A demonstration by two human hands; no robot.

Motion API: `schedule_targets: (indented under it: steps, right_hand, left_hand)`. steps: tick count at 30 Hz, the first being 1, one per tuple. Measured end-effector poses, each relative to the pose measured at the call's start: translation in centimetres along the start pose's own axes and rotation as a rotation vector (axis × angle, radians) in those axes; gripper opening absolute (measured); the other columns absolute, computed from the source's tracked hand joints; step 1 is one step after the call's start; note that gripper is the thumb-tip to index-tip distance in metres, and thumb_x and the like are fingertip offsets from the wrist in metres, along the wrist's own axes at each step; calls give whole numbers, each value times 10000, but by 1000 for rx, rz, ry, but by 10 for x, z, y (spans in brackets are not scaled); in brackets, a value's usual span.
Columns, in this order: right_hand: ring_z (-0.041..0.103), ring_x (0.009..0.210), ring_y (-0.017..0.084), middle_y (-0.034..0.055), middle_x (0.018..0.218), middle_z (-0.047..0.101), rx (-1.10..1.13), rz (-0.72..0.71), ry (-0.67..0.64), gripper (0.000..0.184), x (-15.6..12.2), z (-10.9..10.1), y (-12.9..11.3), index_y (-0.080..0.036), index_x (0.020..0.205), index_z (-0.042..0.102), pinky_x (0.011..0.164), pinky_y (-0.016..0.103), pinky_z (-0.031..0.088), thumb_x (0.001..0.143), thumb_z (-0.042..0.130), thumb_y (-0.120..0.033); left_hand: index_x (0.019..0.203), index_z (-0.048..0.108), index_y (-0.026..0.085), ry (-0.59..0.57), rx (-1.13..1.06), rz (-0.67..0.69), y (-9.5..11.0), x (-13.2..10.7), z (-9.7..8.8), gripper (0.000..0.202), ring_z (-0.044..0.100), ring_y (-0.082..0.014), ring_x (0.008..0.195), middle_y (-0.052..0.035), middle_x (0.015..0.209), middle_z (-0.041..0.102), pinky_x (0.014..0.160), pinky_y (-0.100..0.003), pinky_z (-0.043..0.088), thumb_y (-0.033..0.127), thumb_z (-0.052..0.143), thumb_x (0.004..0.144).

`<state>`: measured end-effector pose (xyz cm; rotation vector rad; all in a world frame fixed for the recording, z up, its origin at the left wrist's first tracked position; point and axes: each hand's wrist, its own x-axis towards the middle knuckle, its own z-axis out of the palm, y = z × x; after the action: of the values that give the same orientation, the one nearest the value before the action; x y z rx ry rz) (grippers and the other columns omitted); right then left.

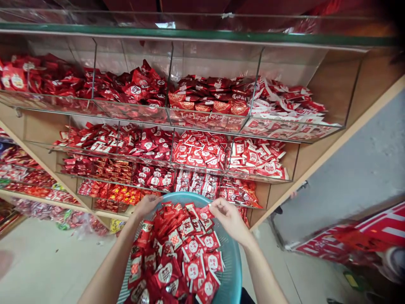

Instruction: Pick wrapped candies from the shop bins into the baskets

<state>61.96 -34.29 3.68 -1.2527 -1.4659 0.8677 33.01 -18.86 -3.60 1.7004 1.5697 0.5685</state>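
Right hand (232, 217) pinches 1 packet (205, 212); hold its edge lightly. Left hand (147, 205) meets the basket (236, 270) rim, grip unclear; keep the basket level.

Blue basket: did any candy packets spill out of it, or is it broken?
Nothing stands out. The red packets lie jumbled but inside the basket, and its visible rim looks whole. The right hand pinches one packet. The basket's near edge is out of view.
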Motion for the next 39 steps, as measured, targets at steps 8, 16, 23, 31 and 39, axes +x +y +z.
schedule_targets:
  steps: [8,16,23,31,39]
  right_hand:
    - [514,649,115,-13,707,587,26,67,-300,241,7,6,10,-178,806,608,622,228,403,814,539,-408]
    - [537,551,81,-41,609,644,-252,118,-821,87,34,7,50,-174,688,700,535,170,391,693,635,-230]
    - [498,455,59,-85,494,612,-376,125,-921,94,33,18,65,-210,580,706,454,144,341,572,683,-119]
    - [514,484,66,-75,534,638,-443,32,-896,126,29,28,60,-226,624,725,481,153,350,568,690,-119]
    - [575,618,127,-4,699,679,-553,-279,-512,144,52,-6,-9,-237,755,725,590,224,400,770,583,-224]
  left_hand:
    - [579,587,166,13,29,40,-5,-2,-6,486,435,-111,502,40,506,503,472,-212,277,644,521,641]
    - [574,572,167,-7,-2,18,-8,-4,-6,511,428,-109,496,41,497,502,478,-210,277,674,521,620]
    - [569,569,175,-5,29,17,-8,-4,-8,480,436,-116,523,45,511,486,492,-209,282,647,511,639]
    - [575,568,172,-9,29,34,-9,-4,-8,477,426,-111,517,44,519,486,494,-208,282,638,501,652]
    - [554,534,178,2,50,7,-14,-2,-8,490,415,-115,495,42,499,467,477,-214,267,656,481,651]
